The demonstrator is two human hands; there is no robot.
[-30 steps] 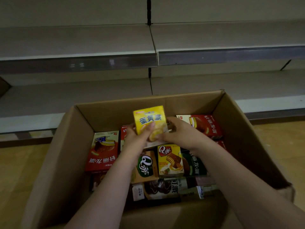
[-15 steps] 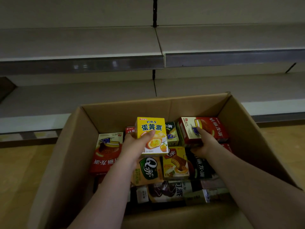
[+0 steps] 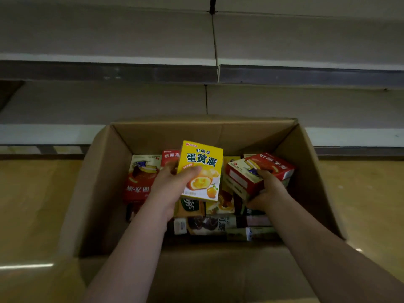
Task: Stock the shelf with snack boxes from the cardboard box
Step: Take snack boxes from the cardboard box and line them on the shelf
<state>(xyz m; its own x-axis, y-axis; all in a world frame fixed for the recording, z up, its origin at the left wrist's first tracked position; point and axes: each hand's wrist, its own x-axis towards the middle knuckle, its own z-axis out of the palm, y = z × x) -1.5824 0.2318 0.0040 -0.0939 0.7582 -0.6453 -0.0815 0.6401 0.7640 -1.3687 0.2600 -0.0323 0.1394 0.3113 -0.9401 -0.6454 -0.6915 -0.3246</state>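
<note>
An open cardboard box [image 3: 96,184] stands on the floor in front of grey shelves [image 3: 105,42]. Several snack boxes lie inside it. My left hand [image 3: 169,190] grips a yellow snack box [image 3: 202,162] upright above the pile, thumb across its front. My right hand [image 3: 267,190] grips a red snack box [image 3: 271,166] at its near end and holds it tilted, lifted off the boxes below. Another red box [image 3: 141,178] lies at the left side of the carton.
Two bare shelf boards run across the back, the lower one [image 3: 328,106] just behind the carton, with a vertical seam in the middle. Wooden floor [image 3: 32,204] lies on both sides of the carton. The carton's near flap [image 3: 196,274] hangs toward me.
My right hand let go of the yellow box, reached right and took hold of the red box, lifting it. My left hand raised the yellow box a little.
</note>
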